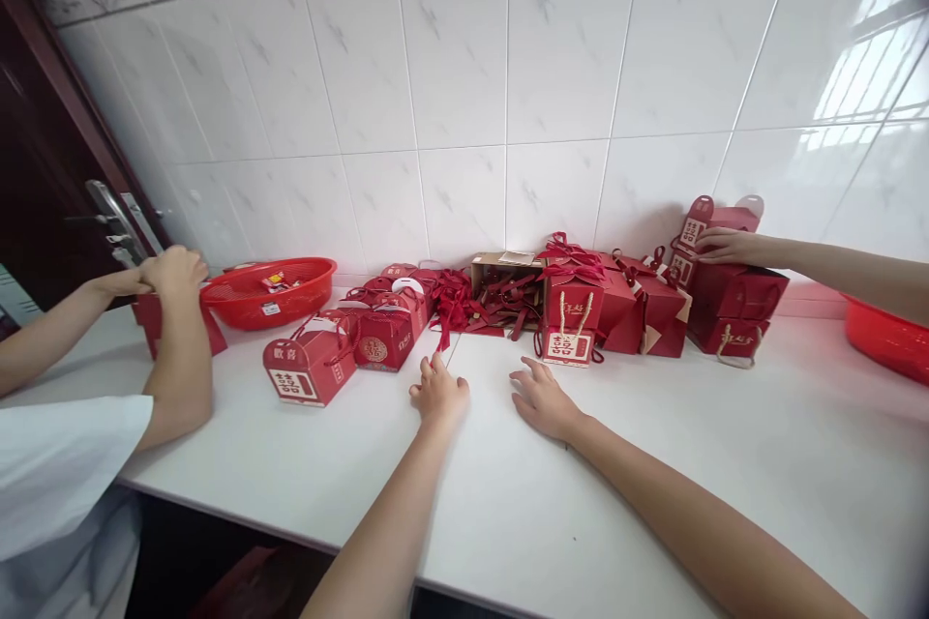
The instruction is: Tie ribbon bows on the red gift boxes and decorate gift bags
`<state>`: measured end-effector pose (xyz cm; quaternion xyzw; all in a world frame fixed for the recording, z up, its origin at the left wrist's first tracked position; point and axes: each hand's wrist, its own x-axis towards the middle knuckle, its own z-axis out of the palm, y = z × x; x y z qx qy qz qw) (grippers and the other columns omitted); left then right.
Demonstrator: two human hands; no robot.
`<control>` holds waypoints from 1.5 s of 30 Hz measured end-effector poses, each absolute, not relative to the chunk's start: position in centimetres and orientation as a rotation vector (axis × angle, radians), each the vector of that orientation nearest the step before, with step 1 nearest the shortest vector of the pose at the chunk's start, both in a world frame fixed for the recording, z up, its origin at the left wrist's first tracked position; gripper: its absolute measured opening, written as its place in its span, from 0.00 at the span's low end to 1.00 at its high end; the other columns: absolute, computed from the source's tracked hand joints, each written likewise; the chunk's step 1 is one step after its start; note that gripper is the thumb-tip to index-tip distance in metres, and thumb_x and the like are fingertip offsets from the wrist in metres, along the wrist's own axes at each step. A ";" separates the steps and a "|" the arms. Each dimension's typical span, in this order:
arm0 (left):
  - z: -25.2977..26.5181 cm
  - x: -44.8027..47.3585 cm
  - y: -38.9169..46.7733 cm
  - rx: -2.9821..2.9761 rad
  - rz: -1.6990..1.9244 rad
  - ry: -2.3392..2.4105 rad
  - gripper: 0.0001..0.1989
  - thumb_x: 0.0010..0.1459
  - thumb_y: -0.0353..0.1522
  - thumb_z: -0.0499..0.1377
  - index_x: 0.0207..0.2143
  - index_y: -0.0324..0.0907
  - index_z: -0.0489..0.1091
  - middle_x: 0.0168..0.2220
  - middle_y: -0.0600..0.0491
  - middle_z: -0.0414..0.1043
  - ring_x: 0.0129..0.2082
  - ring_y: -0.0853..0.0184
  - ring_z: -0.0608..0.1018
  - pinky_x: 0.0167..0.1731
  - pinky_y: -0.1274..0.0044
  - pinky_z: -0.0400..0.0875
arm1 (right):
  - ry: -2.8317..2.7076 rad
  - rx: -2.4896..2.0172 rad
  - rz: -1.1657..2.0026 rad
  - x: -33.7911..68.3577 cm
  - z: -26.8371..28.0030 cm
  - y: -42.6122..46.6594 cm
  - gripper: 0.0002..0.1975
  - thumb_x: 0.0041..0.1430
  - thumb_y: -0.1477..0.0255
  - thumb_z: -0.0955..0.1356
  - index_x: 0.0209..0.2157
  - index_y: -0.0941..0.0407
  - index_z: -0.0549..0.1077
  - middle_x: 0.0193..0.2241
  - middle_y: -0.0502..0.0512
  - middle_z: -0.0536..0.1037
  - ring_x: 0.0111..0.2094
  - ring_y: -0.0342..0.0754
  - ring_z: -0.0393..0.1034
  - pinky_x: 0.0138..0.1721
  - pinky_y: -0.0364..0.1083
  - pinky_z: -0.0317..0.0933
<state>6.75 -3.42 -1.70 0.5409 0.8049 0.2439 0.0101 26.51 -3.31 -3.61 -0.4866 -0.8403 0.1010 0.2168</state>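
My left hand point(441, 394) reaches over the white table, fingers bent, at the loose end of a red ribbon point(443, 338). The ribbon's end seems to be caught at the fingertips, and its other part runs into the pile of red ribbons point(455, 295). My right hand point(546, 400) rests low over the tabletop, palm down, its fingers apart and holding nothing. Just beyond it stands a red gift box point(573, 302) with a cream cord handle and a white label. Behind both hands sits an opened cardboard box point(488, 263) with dark red straps around it.
Several red gift boxes point(309, 360) stand left of centre, others point(664, 314) at right. A red plastic basket point(305, 309) is by the wall. At left, a person's hands point(172, 268) work on a red box. Another person's hand point(726, 245) touches boxes at right.
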 end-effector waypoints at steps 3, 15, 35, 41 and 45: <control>-1.9 7.2 -5.8 1.767 0.748 2.446 0.27 0.62 0.37 0.57 0.61 0.41 0.57 0.63 0.42 0.56 0.56 0.54 0.69 0.56 0.57 0.61 | -2.334 -1.331 0.273 26.6 -3.8 -3.8 0.19 0.63 0.72 0.62 0.55 0.59 0.67 0.63 0.68 0.56 0.64 0.62 0.50 0.59 0.59 0.56; -1.9 8.4 -9.3 1.961 0.627 2.355 0.27 0.60 0.28 0.49 0.62 0.35 0.53 0.60 0.35 0.62 0.58 0.54 0.67 0.54 0.61 0.55 | -2.378 -1.281 0.270 26.3 -3.5 -4.8 0.19 0.63 0.72 0.61 0.55 0.59 0.68 0.63 0.68 0.58 0.63 0.62 0.52 0.59 0.59 0.55; -6.5 13.7 -24.0 2.335 0.695 1.937 0.18 0.56 0.39 0.57 0.49 0.47 0.71 0.55 0.42 0.70 0.53 0.49 0.71 0.49 0.58 0.63 | -2.411 -1.111 0.253 26.3 -3.6 -6.0 0.17 0.61 0.74 0.62 0.51 0.56 0.72 0.54 0.65 0.71 0.57 0.58 0.63 0.55 0.58 0.59; -6.2 17.1 -23.7 2.365 0.766 1.648 0.16 0.55 0.44 0.59 0.44 0.48 0.71 0.52 0.46 0.73 0.54 0.52 0.71 0.49 0.62 0.64 | -2.475 -1.009 0.189 26.7 -3.0 -6.6 0.20 0.56 0.79 0.65 0.48 0.48 0.76 0.60 0.57 0.65 0.61 0.57 0.55 0.56 0.56 0.60; -8.0 16.8 -24.2 2.501 0.787 1.701 0.25 0.54 0.50 0.59 0.51 0.49 0.69 0.52 0.47 0.75 0.53 0.52 0.73 0.51 0.61 0.62 | -2.369 -1.081 0.135 27.5 -2.4 -6.0 0.10 0.57 0.73 0.66 0.37 0.54 0.80 0.59 0.61 0.67 0.60 0.62 0.57 0.54 0.60 0.61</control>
